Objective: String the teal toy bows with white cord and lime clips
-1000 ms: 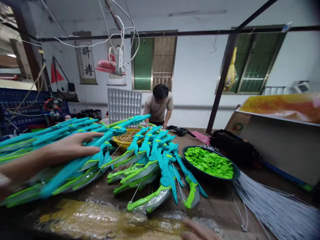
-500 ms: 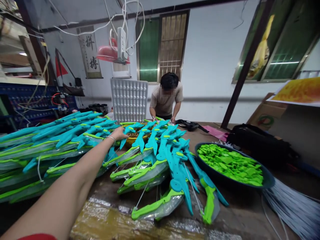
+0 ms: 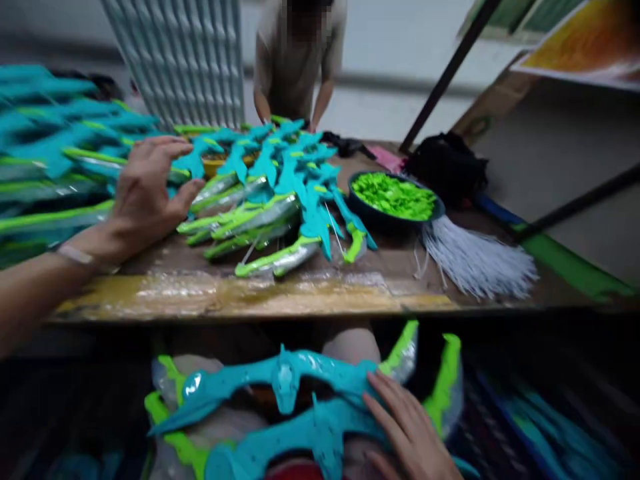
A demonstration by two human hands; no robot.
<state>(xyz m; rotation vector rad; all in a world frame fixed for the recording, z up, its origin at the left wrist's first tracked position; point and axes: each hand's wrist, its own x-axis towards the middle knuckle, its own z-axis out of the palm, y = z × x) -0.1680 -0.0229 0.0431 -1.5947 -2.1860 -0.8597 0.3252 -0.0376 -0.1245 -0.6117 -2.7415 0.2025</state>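
Observation:
My left hand (image 3: 150, 190) hovers above the near left side of the table. Its thumb and fingers are apart, and nothing shows between them. Beside it lies a pile of teal and lime-green toy bows (image 3: 295, 180). Two more toy bows rest across my lap, a farther one (image 3: 240, 380) and a nearer one (image 3: 290, 437) cut off by the bottom edge. My right hand (image 3: 407, 427) lies on the right part of these bows, fingers stretched out over the teal plastic. The fingertips are slightly blurred.
A dark basin (image 3: 395, 200) holds lime-green pieces, with white strings (image 3: 480, 260) beside it. A yellow bowl (image 3: 215, 163) is partly hidden by bows. More bows (image 3: 50, 153) are heaped on the left. Another person (image 3: 300, 60) stands across the table, near a grey ribbed panel (image 3: 185, 60).
The view has tilted down, bringing my lap, two bows and my right hand into sight. My left hand has drawn back from near the yellow bowl toward me.

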